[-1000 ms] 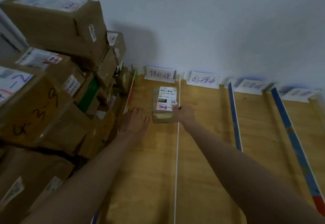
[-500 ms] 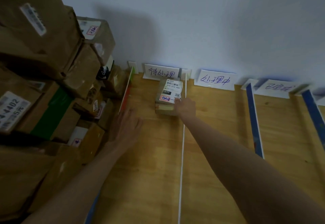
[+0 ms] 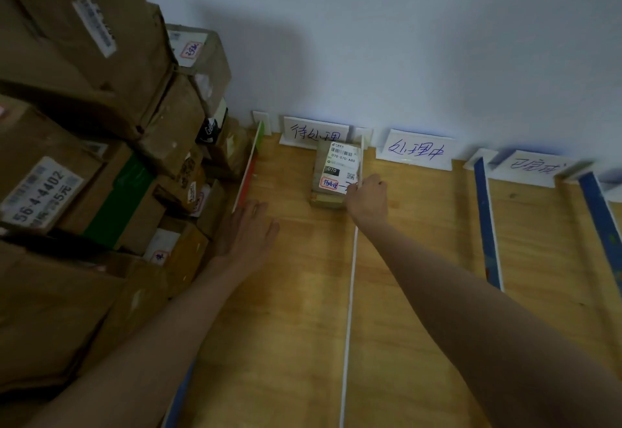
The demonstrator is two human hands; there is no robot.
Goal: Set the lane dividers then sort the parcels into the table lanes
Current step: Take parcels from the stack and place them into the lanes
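Parcel (image 3: 336, 172) lies in the leftmost lane, long axis toward the wall, near end hidden by the right hand (image 3: 367, 199), fingers curled; left hand (image 3: 247, 231) rests spread.

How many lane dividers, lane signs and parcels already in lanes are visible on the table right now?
Lane dividers: 4 (one green and red, one white, two blue)
Lane signs: 3 readable; a possible fourth at the right edge is cut off
Parcels in lanes: 1
Total: 8
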